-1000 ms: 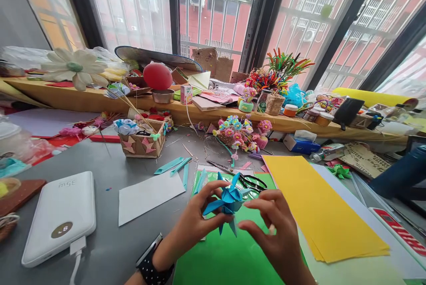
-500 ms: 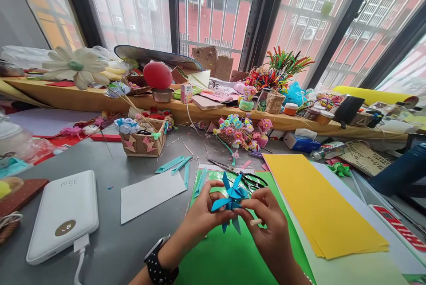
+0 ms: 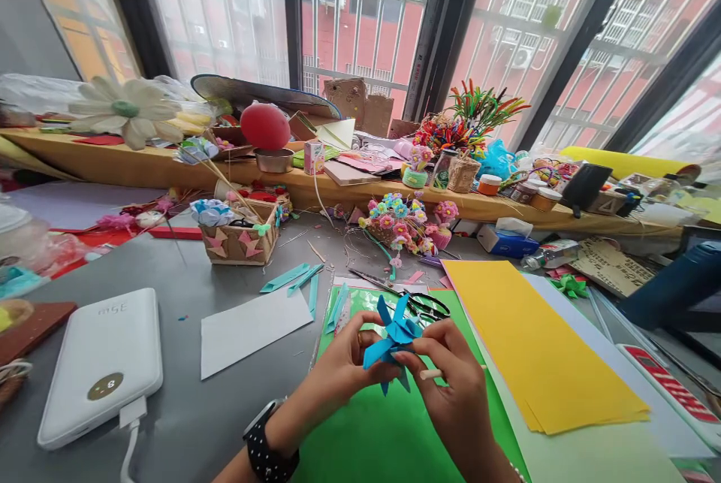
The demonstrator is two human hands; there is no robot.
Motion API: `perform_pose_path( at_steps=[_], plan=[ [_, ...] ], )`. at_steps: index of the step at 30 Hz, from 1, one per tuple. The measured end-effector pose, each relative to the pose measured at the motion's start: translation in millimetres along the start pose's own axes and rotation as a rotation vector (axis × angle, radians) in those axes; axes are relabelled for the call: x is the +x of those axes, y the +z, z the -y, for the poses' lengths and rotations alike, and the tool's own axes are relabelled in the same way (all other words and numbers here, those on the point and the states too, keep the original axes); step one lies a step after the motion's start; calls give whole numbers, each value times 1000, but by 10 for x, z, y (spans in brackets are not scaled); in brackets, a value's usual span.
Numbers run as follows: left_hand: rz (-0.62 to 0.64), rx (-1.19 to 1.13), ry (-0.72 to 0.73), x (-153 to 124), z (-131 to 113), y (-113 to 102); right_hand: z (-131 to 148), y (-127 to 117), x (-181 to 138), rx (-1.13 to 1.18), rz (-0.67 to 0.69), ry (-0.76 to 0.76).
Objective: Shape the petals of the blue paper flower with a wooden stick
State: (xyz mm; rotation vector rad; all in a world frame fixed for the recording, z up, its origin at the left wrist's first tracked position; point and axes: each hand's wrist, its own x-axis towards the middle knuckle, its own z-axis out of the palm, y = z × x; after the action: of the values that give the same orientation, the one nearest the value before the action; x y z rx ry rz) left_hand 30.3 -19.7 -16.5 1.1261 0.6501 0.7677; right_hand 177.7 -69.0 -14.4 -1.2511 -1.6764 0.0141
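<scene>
A blue folded paper flower (image 3: pixel 395 334) is held over a green paper sheet (image 3: pixel 376 430) near the table's front edge. My left hand (image 3: pixel 345 369) is closed on the flower's left side, with a ring on one finger and a black watch on the wrist. My right hand (image 3: pixel 451 381) pinches the flower's right side, and a thin pale stick (image 3: pixel 432 373) sits between its fingers. Black scissors (image 3: pixel 420 306) lie on the green sheet just behind the flower.
A stack of yellow paper (image 3: pixel 535 348) lies to the right. A white sheet (image 3: pixel 253 330), teal paper strips (image 3: pixel 293 278) and a white power bank (image 3: pixel 100 363) lie to the left. A cardboard basket (image 3: pixel 241 241), a flower bouquet (image 3: pixel 401 224) and a crowded wooden shelf (image 3: pixel 349 194) stand behind.
Both hands have drawn closer together around the blue flower and turned it a little. The pale stick now shows between the right fingers.
</scene>
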Motion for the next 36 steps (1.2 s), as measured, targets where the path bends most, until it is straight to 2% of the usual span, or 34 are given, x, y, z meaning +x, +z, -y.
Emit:
perform_pose_path(
  at_steps=[11,22,29,36],
  plan=[
    [46,73,15,33,52,-31,-38,-19,22,7,19,-9],
    [24,106,41,49,109,-46,-36,-27,0,-6,43,37],
    [-30,40,84,73,183,-41,-19,-6,-17,25,69,106],
    [-80,-13,74,74,197,-9,-57,-5,0,-64,90,-2]
  ],
)
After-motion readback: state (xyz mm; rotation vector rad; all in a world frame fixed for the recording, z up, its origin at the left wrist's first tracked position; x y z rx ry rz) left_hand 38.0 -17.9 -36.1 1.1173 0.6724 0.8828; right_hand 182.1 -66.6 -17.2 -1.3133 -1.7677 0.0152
